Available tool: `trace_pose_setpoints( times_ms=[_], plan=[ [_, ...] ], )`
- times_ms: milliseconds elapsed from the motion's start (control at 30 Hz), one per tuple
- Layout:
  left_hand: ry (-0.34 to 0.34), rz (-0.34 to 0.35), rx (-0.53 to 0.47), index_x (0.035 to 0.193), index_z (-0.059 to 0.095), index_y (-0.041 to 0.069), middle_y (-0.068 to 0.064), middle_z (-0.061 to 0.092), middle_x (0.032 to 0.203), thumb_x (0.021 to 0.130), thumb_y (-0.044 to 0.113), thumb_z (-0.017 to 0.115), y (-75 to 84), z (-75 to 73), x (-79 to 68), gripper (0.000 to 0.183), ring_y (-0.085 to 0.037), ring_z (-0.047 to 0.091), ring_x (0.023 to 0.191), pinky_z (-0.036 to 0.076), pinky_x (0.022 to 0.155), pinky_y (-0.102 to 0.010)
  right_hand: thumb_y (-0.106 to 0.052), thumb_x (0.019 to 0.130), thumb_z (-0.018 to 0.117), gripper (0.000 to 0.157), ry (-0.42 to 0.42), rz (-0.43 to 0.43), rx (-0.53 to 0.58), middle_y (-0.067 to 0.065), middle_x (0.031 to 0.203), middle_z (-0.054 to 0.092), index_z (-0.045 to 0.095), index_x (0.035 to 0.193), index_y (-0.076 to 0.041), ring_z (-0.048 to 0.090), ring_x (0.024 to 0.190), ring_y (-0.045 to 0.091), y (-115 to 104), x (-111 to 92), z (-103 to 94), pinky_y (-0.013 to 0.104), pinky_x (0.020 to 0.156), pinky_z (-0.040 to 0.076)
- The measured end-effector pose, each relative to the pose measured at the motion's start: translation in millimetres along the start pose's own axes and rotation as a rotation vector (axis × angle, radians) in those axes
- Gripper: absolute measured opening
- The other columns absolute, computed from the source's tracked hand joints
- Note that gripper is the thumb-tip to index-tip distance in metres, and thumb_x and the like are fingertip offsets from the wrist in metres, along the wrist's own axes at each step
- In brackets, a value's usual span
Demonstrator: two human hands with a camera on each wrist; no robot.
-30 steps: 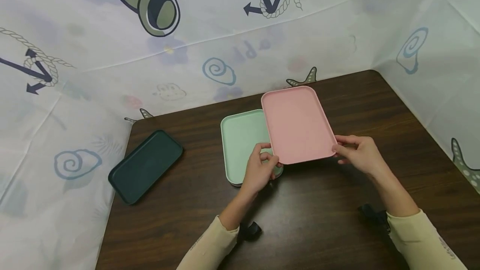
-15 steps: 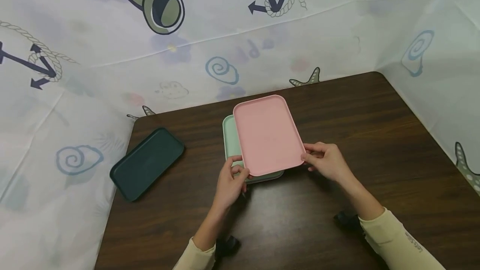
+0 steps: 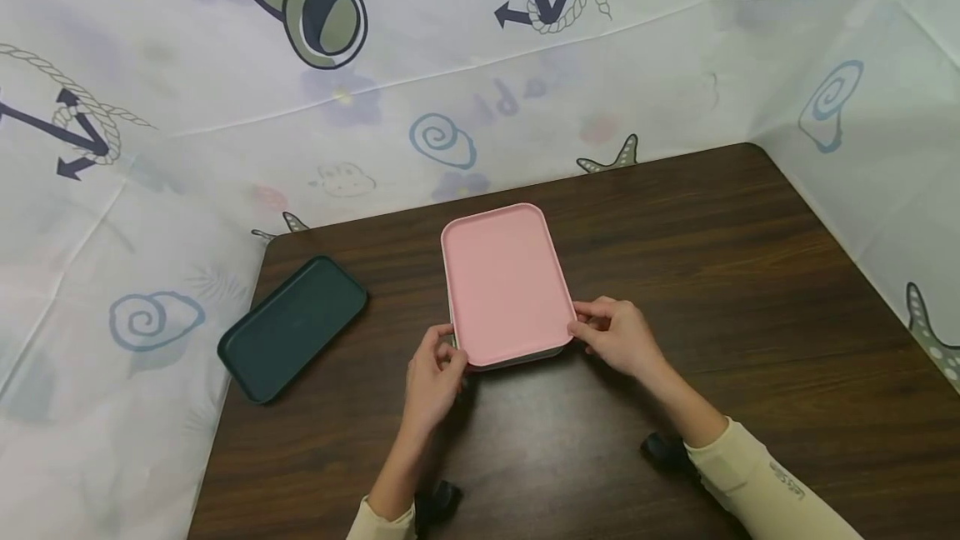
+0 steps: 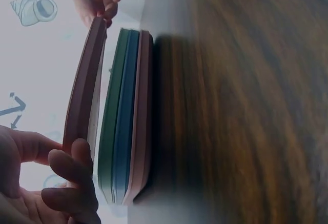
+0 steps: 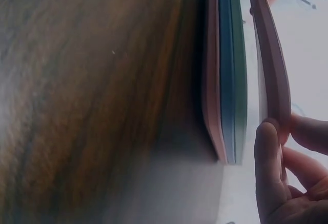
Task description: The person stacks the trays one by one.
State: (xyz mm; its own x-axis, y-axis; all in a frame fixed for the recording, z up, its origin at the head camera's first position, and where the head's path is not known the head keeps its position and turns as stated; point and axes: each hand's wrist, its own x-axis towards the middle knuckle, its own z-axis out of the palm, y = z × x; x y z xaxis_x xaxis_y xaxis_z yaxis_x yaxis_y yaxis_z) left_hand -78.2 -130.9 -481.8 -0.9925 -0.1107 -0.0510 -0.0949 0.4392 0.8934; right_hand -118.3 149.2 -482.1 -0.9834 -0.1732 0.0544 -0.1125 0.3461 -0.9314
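A pink rectangular tray (image 3: 510, 286) with a low rim is held between both hands, right over a stack of trays. My left hand (image 3: 435, 377) pinches its near left corner, and my right hand (image 3: 618, 336) pinches the near right corner. Both wrist views show a gap between the held tray and the stack. From top to bottom, that stack has a green tray (image 4: 114, 116), a blue tray (image 4: 127, 116) and a pinkish tray (image 4: 142, 116), the lowest one on the table. In the head view the held tray covers nearly all of them.
A dark green narrow tray (image 3: 292, 330) lies at an angle on the left of the brown wooden table (image 3: 750, 273). Behind the table's far edge hangs a white printed cloth (image 3: 375, 132), which also runs along both sides.
Both hands have carried the pink tray left and toward me, from the right of the stack to right above it. The green tray, visible earlier, is now covered in the head view.
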Motion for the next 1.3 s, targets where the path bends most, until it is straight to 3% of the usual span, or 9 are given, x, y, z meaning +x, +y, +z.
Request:
trace_pose_setpoints(
  times_ms=[200, 733, 1300],
  plan=[
    [0.046, 0.012, 0.185, 0.123, 0.059, 0.015, 0.005, 0.06, 0.066, 0.083, 0.01, 0.059, -1.4, -1.1, 1.8, 0.041, -0.013, 0.049, 0.049, 0.038, 0.054, -0.03, -0.002, 0.085, 0.074, 0.031, 0.002, 0.005, -0.048, 0.009, 0.084, 0.063, 0.069, 0.113, 0.009, 0.062, 0.053, 0.015, 0.4, 1.0, 4.9, 0.027, 0.048, 0.05],
    [0.107, 0.05, 0.376, 0.124, 0.061, 0.017, 0.01, 0.058, 0.07, 0.085, 0.014, 0.057, -6.7, -0.1, 1.6, 0.039, -0.012, 0.047, 0.052, 0.037, 0.046, -0.031, -0.007, 0.084, 0.075, 0.029, -0.007, -0.009, -0.122, 0.003, 0.078, 0.062, 0.072, 0.11, 0.006, 0.059, 0.052, 0.01, 5.8, 3.3, 11.8, 0.025, 0.049, 0.046],
    [0.123, 0.069, 0.445, 0.128, 0.06, 0.017, 0.009, 0.053, 0.065, 0.09, 0.018, 0.056, -8.5, 3.9, 2.3, 0.039, -0.013, 0.047, 0.053, 0.038, 0.048, -0.032, -0.008, 0.085, 0.076, 0.03, 0.003, 0.003, -0.136, 0.002, 0.078, 0.062, 0.072, 0.111, 0.005, 0.059, 0.053, 0.01, 9.5, 6.2, 12.9, 0.025, 0.05, 0.046]
  ],
)
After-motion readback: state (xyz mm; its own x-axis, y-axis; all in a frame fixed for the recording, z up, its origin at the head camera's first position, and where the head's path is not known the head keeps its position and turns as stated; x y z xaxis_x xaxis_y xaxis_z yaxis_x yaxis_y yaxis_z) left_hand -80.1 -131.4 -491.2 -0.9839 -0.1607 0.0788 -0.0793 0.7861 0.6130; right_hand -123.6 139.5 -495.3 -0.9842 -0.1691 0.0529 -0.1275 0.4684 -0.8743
